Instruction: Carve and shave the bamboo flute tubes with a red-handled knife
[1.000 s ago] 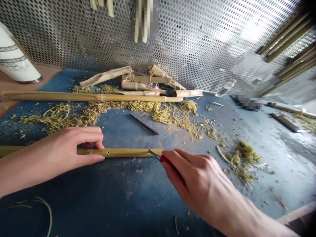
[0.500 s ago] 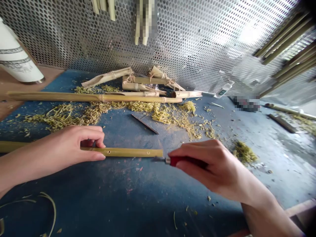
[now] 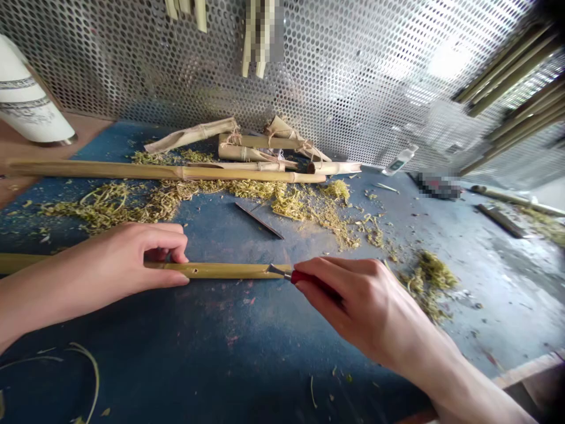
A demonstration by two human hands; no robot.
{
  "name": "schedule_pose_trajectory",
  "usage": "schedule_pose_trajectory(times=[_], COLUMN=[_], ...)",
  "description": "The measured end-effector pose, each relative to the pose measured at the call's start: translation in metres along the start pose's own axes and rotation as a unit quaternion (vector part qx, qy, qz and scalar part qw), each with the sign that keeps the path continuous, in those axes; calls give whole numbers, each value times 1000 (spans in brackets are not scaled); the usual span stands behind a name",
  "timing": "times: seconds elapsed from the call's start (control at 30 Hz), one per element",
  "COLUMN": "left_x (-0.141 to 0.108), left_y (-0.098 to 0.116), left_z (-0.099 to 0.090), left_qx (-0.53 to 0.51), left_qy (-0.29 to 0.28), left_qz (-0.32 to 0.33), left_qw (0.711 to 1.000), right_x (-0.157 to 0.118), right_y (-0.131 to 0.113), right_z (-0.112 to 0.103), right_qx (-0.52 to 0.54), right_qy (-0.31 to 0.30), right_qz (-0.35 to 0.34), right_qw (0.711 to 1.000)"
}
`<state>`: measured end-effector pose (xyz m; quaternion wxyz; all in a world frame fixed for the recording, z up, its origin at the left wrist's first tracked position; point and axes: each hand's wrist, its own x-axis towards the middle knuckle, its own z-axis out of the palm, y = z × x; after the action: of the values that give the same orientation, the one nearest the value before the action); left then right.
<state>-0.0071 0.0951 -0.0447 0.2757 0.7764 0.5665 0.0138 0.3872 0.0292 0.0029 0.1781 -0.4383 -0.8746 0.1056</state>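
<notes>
A yellow-green bamboo pole (image 3: 233, 271) lies across the blue table, with a small dark hole near its middle visible part. My left hand (image 3: 150, 256) grips the pole between thumb and fingers, left of that hole. In my right hand (image 3: 348, 294) is a knife with a red handle (image 3: 300, 277). Its metal blade (image 3: 277, 270) rests on the pole close to the right end, over the spot of a small round mark.
Behind lie a long bamboo pole (image 3: 132, 171), tied bamboo pieces (image 3: 247, 154), shavings (image 3: 286, 203) and a thin dark blade (image 3: 259, 221). A white flask (image 3: 33, 103) stands at the left. More shavings (image 3: 432, 277) and a small bottle (image 3: 401, 160) are at the right.
My right hand has moved left and brought the knife blade from beside the pole's right end onto its surface. My left hand holds the same spot.
</notes>
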Motion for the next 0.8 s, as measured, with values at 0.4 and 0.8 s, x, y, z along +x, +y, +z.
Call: schedule_pose_trajectory(times=[0.4, 0.8], left_x=[-3, -1], left_y=[3, -4], left_z=[-2, 2], left_qx=[-32, -13], left_qy=[5, 33], left_qz=[36, 29], left_qw=[999, 999], right_x=[-18, -5], right_y=[-17, 11], right_z=[-22, -20], right_qx=[50, 60], right_qy=[-43, 2], right_qz=[-127, 52], right_qw=[990, 997])
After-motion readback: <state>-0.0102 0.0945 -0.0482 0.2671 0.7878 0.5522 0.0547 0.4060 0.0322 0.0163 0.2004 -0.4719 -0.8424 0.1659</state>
